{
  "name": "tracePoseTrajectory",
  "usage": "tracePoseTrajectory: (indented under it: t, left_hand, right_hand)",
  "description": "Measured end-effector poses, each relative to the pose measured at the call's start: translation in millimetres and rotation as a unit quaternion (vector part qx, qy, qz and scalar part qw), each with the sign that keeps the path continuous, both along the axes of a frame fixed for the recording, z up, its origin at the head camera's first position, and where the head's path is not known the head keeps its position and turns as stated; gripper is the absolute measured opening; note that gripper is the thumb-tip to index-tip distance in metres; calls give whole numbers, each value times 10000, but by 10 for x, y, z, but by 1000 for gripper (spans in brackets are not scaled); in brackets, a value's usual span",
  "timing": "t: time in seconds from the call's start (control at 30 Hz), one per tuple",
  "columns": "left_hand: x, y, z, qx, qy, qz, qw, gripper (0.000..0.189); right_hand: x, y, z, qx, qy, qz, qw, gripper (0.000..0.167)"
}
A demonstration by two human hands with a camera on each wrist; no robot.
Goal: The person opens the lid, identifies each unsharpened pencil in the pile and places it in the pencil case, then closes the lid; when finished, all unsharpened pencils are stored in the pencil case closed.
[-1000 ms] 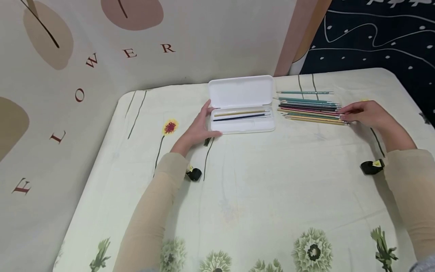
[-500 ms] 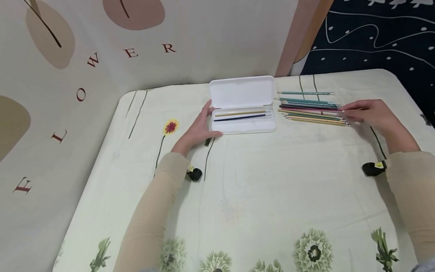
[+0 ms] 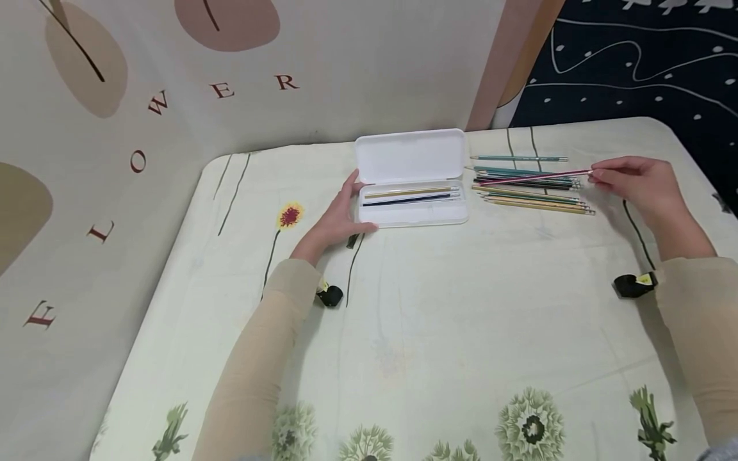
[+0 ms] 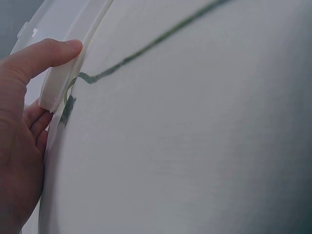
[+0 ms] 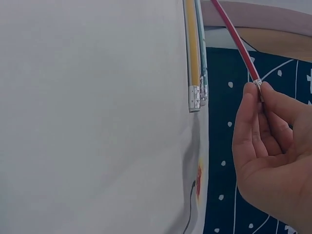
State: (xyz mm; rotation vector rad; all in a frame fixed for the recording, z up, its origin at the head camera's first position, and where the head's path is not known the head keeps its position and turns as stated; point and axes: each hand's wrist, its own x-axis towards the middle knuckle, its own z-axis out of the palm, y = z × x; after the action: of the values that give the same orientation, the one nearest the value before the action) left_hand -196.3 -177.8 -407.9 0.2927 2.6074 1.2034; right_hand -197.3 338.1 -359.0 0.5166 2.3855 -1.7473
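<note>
A white pencil case [image 3: 415, 218] lies open near the back of the table, its lid tipped back. Inside it are a gold pencil [image 3: 409, 192] and a dark one [image 3: 403, 200]. My left hand [image 3: 333, 223] grips the case's left end; the left wrist view has the thumb [image 4: 63, 51] on the front edge and fingers round the end. My right hand [image 3: 642, 186] pinches a red pencil [image 5: 239, 44] at its metal-banded end, raised over the other pencils, with its far end low by the pile. Several pencils [image 3: 536, 205], yellow, green, black and teal, lie right of the case.
A single teal pencil [image 3: 519, 157] lies behind the pile. The table has a flower-print cloth [image 3: 438, 307]. A pale lettered curtain or wall cover [image 3: 375, 70] rises behind, and dark patterned fabric [image 3: 623, 77] is at the back right.
My right hand has moved from the pile's near pencils to the red one and lifted its banded end up and back. The left hand and the case stay put.
</note>
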Motion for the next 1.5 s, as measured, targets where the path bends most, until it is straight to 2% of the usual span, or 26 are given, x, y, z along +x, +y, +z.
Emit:
tracePoseTrajectory:
  t: [0.27, 0.57, 0.9, 1.5]
  left_hand:
    - [13, 6, 11, -13, -10, 18, 10000, 119]
    - [21, 16, 26, -20, -25, 27, 10000, 120]
    - [19, 10, 22, -19, 31, -2, 10000, 119]
    - [27, 20, 32, -105, -35, 53, 9999, 120]
  right_hand:
    - [-13, -27, 40, -977, 89, -366, 9945, 15]
    - [-4, -89, 92, -1918, 494, -311, 9797, 14]
    - [-25, -173, 145, -2289, 614, -249, 9712, 20]
    - [-91, -391, 168, -2488, 781, -27, 9654, 19]
